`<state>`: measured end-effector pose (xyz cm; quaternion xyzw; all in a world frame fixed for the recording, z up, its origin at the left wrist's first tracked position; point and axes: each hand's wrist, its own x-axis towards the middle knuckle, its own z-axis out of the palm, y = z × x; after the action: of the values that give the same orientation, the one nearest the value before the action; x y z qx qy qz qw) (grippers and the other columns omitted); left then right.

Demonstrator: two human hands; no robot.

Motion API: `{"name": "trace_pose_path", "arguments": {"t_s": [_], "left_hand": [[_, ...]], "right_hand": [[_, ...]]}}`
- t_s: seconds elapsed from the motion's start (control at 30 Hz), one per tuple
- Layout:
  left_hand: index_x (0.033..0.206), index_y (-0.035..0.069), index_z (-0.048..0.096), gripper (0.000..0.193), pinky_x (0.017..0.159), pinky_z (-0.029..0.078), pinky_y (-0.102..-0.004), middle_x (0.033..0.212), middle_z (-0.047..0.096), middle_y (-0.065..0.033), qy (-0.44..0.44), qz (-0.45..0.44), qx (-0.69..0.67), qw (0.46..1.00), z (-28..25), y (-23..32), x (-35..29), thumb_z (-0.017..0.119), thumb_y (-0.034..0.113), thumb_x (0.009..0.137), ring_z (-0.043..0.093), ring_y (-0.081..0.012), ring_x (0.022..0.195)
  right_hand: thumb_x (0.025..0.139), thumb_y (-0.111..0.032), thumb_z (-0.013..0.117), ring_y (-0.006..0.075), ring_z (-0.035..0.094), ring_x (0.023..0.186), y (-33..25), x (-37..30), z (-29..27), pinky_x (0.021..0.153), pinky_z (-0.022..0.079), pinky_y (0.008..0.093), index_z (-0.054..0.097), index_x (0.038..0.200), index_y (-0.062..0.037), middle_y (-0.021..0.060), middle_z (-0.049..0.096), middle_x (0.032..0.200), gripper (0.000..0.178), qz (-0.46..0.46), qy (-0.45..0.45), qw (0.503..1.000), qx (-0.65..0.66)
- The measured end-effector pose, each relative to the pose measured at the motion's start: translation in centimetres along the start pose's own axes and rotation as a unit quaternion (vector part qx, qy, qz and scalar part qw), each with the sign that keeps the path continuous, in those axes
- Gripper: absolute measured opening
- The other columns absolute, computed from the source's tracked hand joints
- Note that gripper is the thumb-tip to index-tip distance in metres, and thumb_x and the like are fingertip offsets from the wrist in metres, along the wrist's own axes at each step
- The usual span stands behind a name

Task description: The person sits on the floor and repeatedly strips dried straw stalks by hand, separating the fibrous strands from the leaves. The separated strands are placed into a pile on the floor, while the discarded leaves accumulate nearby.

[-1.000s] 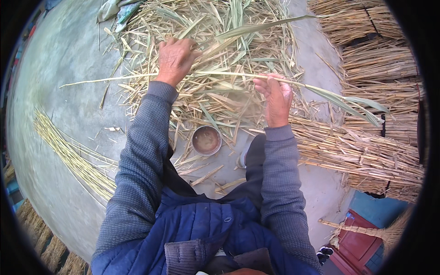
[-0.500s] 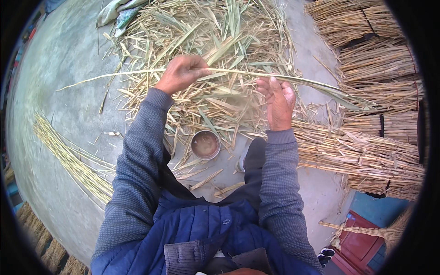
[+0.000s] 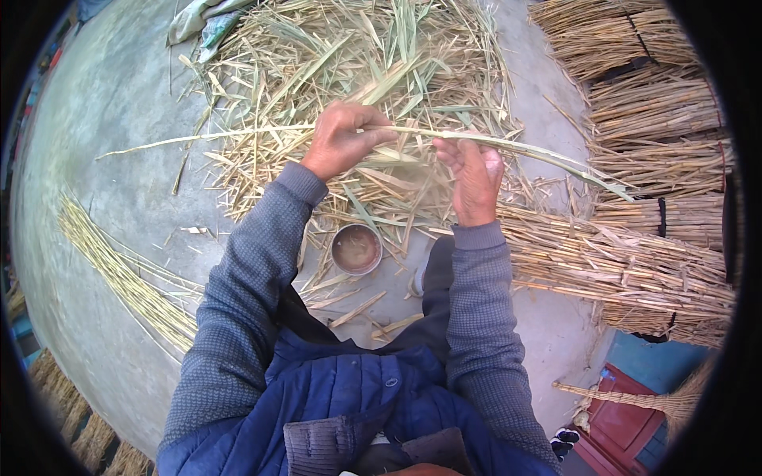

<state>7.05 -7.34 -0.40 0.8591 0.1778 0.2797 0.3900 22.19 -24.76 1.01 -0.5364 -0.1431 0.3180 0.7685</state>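
A long, thin reed stalk [image 3: 230, 133] stretches sideways in front of me, above a heap of stripped leaves [image 3: 278, 87]. My left hand [image 3: 340, 139] pinches it near the middle, its fingers closed. To the right, my right hand [image 3: 475, 176] grips the same stalk between thumb and fingers, where a pale green leaf sheath [image 3: 548, 155] still runs along it and bends down toward the tip. Between my feet and the heap stands a small round bowl [image 3: 356, 249] with something brownish in it.
Peeled stalks [image 3: 127, 274] lie in a loose bunch on the concrete floor [image 3: 103, 143] at left. Tied reed bundles [image 3: 659, 111] are stacked along the right, with a loose reed bundle [image 3: 603, 258] nearer me. A broom [image 3: 611, 394] lies at lower right, and a cloth [image 3: 198, 22] at upper left.
My left hand has slid rightward along the stalk, closer to my right hand. The right hand has shifted slightly left, and the leafy end droops in a narrower shape.
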Motion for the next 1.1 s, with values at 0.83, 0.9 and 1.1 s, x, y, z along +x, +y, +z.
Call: {"name": "trace_pose_path", "arguments": {"t_s": [0.83,0.9,1.1], "left_hand": [[0.085,0.003,0.073,0.023,0.055,0.045,-0.0307,0.069,0.068,-0.0064,-0.12,-0.086,0.05,0.988,-3.1,-2.1,0.6,0.08,0.025,0.085,0.061,-0.0139,0.059],[0.085,0.001,0.071,0.024,0.054,0.044,-0.0283,0.068,0.066,-0.0035,-0.154,-0.151,0.024,0.976,-4.6,-3.0,0.4,0.08,0.024,0.085,0.057,-0.0102,0.06],[0.089,-0.001,0.071,0.026,0.057,0.044,-0.0251,0.07,0.065,-0.0006,-0.179,-0.166,-0.043,0.969,-4.9,-1.7,0.3,0.08,0.023,0.086,0.056,-0.0069,0.063]], "right_hand": [[0.1,-0.009,0.061,0.025,0.072,0.098,0.0,0.3,-1.2,0.08,0.062,0.0294,0.053,0.115,0.0059,0.0208,0.068,0.11,0.023,0.023,-0.04,0.999,0.003],[0.1,-0.009,0.061,0.0255,0.072,0.098,-0.3,0.5,-1.9,0.079,0.062,0.0298,0.053,0.114,0.0057,0.0196,0.068,0.109,0.022,0.015,-0.034,0.999,0.017],[0.099,-0.011,0.062,0.0269,0.073,0.097,0.0,0.5,-1.8,0.077,0.062,0.0296,0.054,0.112,0.0063,0.0179,0.068,0.105,0.023,0.011,-0.029,0.999,0.032]]}}
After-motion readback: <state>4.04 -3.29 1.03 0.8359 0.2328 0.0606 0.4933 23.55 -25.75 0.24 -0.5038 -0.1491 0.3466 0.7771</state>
